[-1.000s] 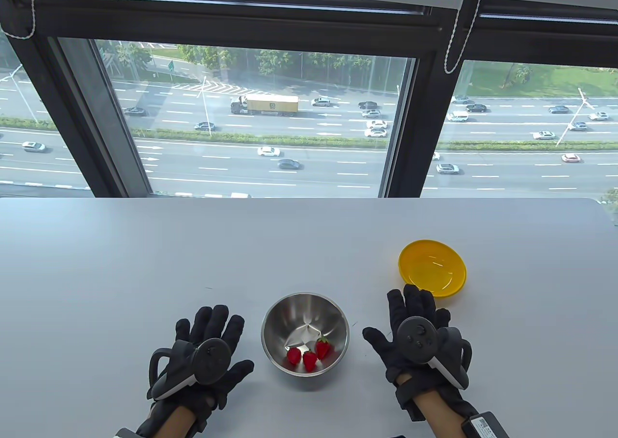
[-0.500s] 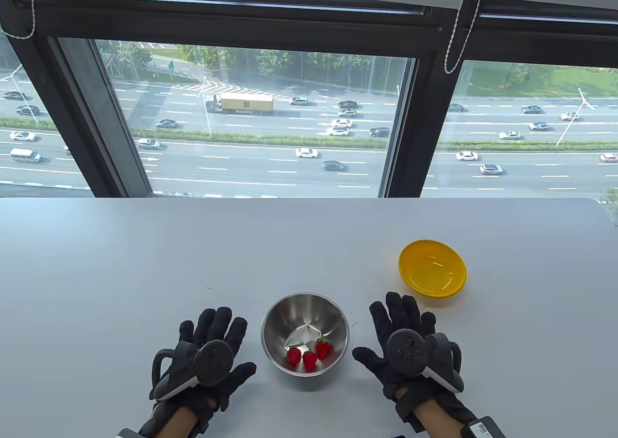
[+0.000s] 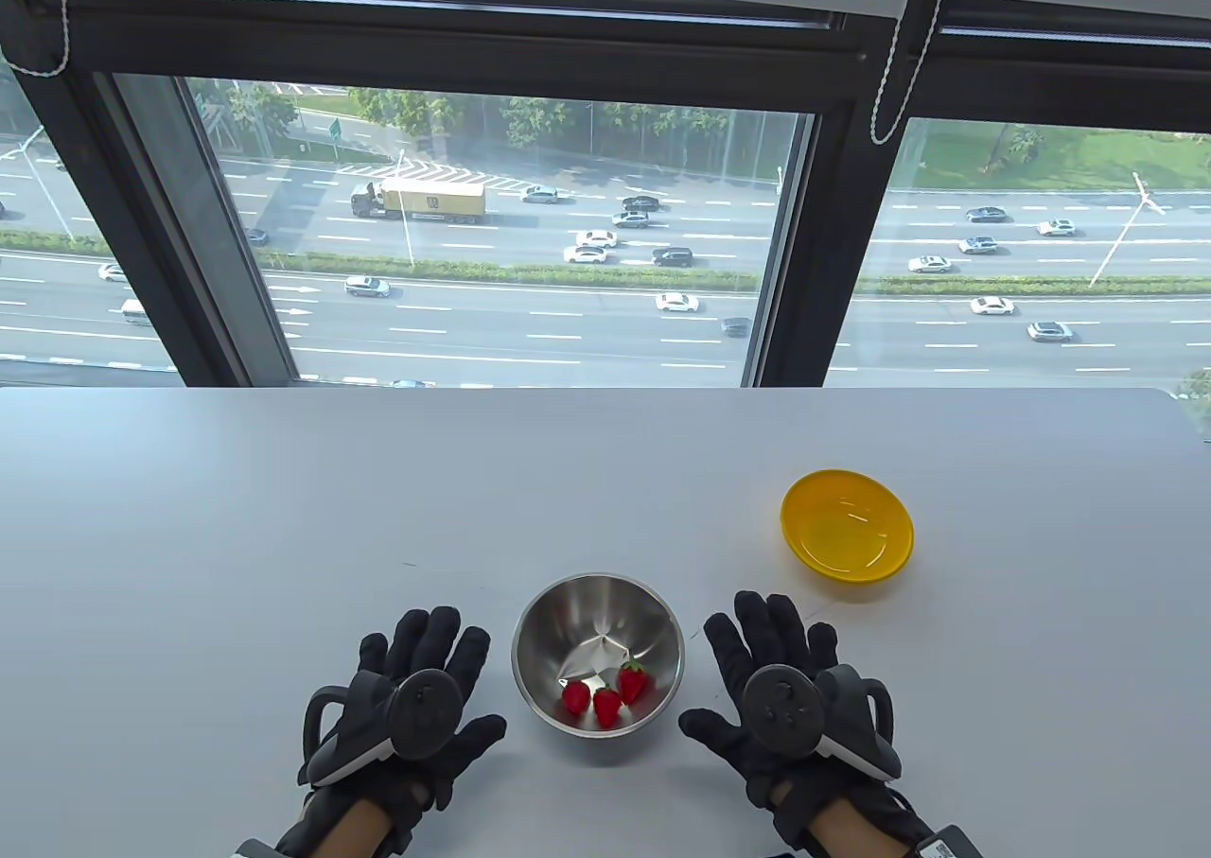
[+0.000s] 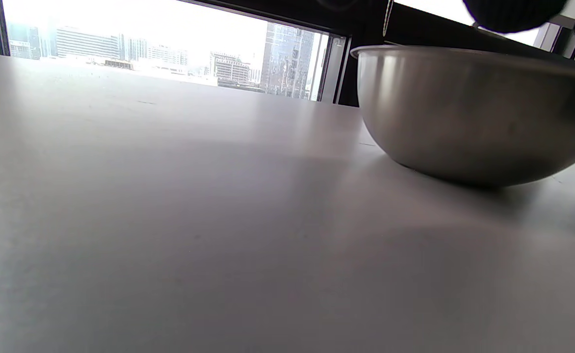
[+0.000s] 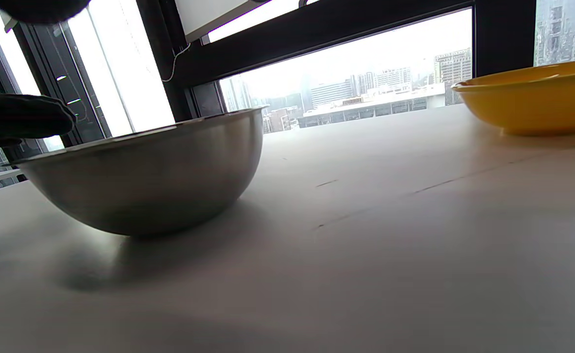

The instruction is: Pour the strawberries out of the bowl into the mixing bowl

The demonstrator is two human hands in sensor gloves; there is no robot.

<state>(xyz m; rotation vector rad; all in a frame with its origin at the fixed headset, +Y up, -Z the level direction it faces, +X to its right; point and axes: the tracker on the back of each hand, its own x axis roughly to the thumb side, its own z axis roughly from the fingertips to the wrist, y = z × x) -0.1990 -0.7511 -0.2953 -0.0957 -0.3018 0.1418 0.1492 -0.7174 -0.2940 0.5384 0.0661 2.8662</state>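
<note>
Table view: three strawberries (image 3: 606, 693) lie in the steel bowl (image 3: 598, 613) on the worktop (image 3: 284, 517). The left hand (image 3: 407, 707) and right hand (image 3: 785, 697) flank it, fingers spread, holding nothing. The yellow bowl (image 3: 847, 525) sits far right.

Left wrist view: steel bowl (image 4: 474, 113) close by.

Right wrist view: steel bowl (image 5: 155, 171), yellow bowl (image 5: 533, 100) apart.
</note>
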